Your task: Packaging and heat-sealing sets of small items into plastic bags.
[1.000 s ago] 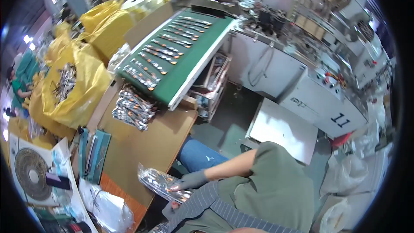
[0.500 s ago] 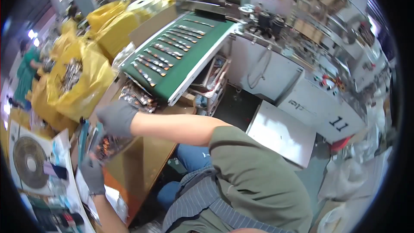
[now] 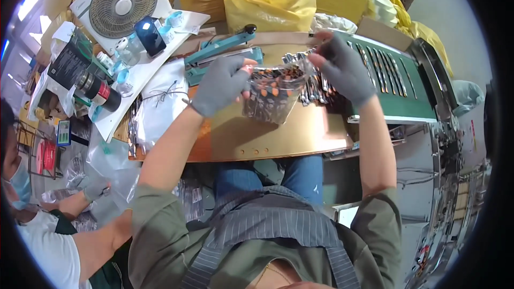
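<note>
A clear plastic bag filled with slim dark, orange and silver packets is held up over the table, its mouth at the top. My left hand, in a grey glove with bare fingertips, grips the bag's upper left edge. At the upper right corner, the thumb and fingers of my right hand, gloved the same way, pinch the film. Just behind the bag and under my right hand lies a pile of slim shiny packets. A teal bag sealer stands beyond my left hand.
At right, a green conveyor belt carries a row of packets. A yellow sack of packets stands behind the brown table. A white side table at left bears a fan and flask. A masked co-worker sits lower left.
The view has swung left, bringing the co-worker and side table further in. My hands, earlier off to the left, now appear in front of me with the filled bag between them.
</note>
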Motion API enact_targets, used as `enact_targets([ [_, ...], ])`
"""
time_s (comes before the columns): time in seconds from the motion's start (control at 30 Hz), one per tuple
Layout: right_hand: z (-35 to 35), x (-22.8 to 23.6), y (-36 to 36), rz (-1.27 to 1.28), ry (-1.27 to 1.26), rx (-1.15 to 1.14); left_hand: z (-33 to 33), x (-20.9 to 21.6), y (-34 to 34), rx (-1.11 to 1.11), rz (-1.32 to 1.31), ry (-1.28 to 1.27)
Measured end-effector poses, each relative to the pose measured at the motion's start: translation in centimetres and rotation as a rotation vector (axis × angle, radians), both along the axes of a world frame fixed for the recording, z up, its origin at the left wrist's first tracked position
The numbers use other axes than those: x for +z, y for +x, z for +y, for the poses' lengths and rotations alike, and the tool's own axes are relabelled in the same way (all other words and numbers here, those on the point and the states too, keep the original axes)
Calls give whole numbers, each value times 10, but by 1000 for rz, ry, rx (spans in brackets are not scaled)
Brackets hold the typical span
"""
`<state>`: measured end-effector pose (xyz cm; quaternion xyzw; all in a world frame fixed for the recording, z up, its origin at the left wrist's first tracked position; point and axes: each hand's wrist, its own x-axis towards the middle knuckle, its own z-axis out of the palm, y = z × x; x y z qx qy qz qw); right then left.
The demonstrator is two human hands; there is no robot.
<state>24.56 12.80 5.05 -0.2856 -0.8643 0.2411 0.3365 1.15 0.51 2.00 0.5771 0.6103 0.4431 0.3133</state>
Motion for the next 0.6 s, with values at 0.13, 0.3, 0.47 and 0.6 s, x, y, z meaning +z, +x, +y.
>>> enact_targets([
  [0.13,-20,-31,-40,-123,545,215,-14,38,33,61,-312,3],
  [0.3,-9,-45,-73,153,-151,223,-1,20,-10,243,244,601],
  [0.47,73,-125,-144,-256,492,43,34,-124,-46,55,-605,-269],
  [0.6,163,-145,-199,33,40,-378,55,-186,-54,274,-766,-266],
])
